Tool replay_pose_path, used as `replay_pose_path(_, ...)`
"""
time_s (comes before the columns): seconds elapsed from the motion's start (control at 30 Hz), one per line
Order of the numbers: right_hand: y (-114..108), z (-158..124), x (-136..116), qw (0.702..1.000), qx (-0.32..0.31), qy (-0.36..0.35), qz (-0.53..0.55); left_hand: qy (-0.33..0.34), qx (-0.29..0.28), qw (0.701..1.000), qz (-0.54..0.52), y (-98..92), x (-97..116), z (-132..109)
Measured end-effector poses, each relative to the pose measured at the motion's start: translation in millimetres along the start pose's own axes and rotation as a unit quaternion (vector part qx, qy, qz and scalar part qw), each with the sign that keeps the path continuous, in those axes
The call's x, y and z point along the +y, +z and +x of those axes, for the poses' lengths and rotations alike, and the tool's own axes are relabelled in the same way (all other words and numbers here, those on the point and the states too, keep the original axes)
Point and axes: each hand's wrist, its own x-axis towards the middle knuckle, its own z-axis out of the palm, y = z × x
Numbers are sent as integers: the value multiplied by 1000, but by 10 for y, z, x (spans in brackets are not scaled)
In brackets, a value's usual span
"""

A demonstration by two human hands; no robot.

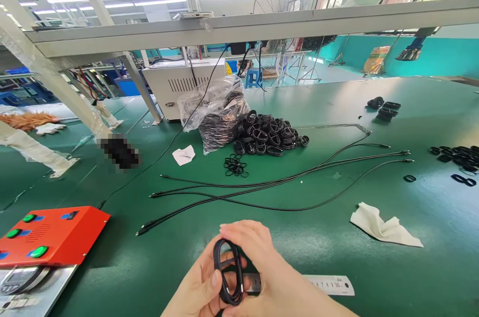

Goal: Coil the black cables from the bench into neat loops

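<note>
Both my hands meet at the bottom centre around a small coiled black cable (227, 271). My left hand (196, 288) pinches the coil from the left, thumb pressed on its lower edge. My right hand (262, 269) wraps over the coil from the right, fingers curled on its top. A metal ruler (329, 284) lies on the green table under my right hand. Several straight black cables (262, 184) stretch across the table just beyond my hands.
A pile of coiled cables (271, 135) sits beside a plastic bag (217, 107) of more coils, with loose black bands (235, 164) in front. An orange button box (48, 234) stands at the left. A white cloth (381, 227) lies right. More coils (458, 157) sit far right.
</note>
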Motion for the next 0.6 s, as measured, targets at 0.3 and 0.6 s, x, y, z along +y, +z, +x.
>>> replay_pose_path(0.3,23,-8,-63,998,-8,41,44,8,20,1000,-4,57,-2,-21)
replay_pose_path(0.6,-109,-30,11,1000,-1,7,9,7,118,992,-32,159,27,-14)
